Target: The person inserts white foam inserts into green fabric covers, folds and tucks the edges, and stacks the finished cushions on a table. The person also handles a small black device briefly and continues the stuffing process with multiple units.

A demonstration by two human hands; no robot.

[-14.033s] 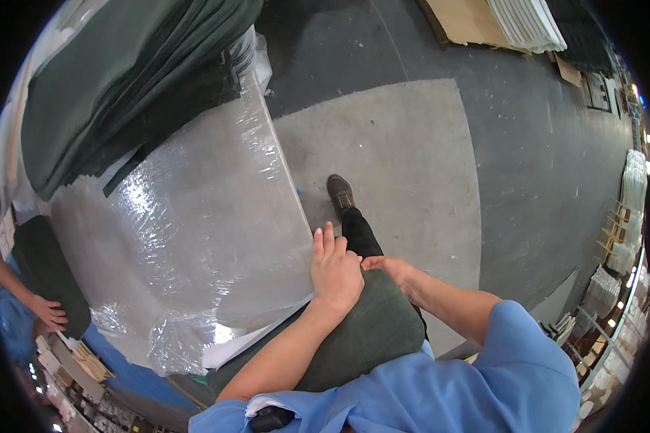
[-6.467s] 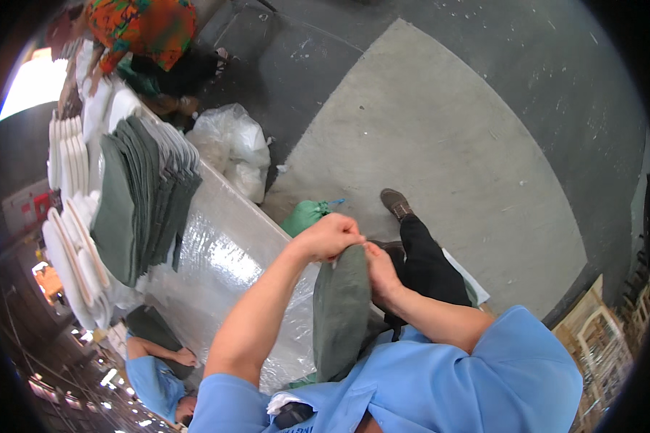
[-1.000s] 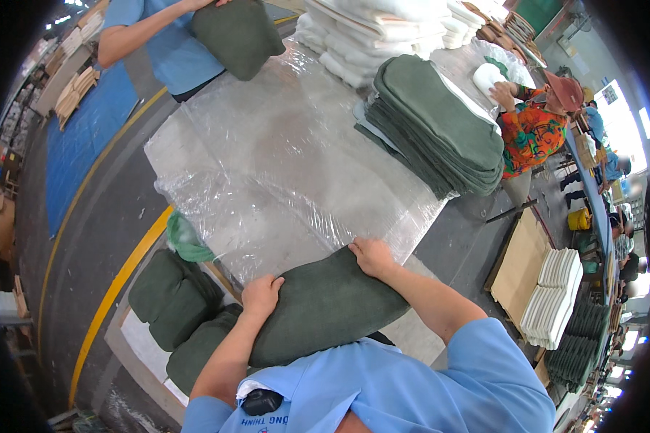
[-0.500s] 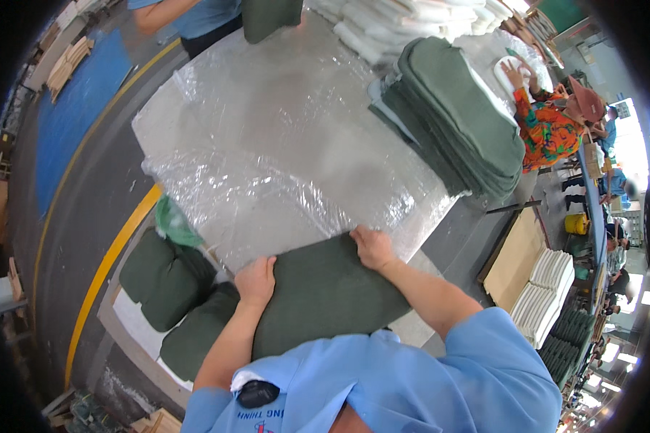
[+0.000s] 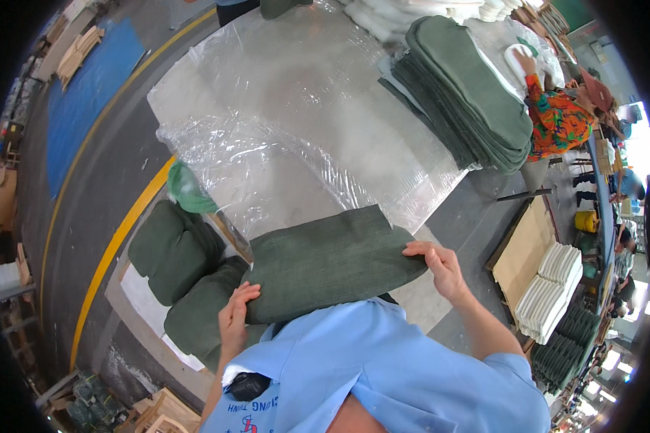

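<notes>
Pinching the right end of the dark green cushion [image 5: 328,263], the right hand [image 5: 438,264] supports it; the left hand [image 5: 238,312] lays its fingers on the opposite end, whether gripping cannot be told. The cushion spans between both hands, across the near edge of the worktop [image 5: 282,94]. Light left-hand contact could let that end slip toward the cushion pile [image 5: 167,252] just left. Beyond both hands, the worktop's middle offers open room.

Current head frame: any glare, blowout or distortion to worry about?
Head view: glare streaks on the plastic sheet; head view, right edge: bright area washed out; head view, left: yellow floor line bows; head view, centre: dark green piece reads clearly.
</notes>
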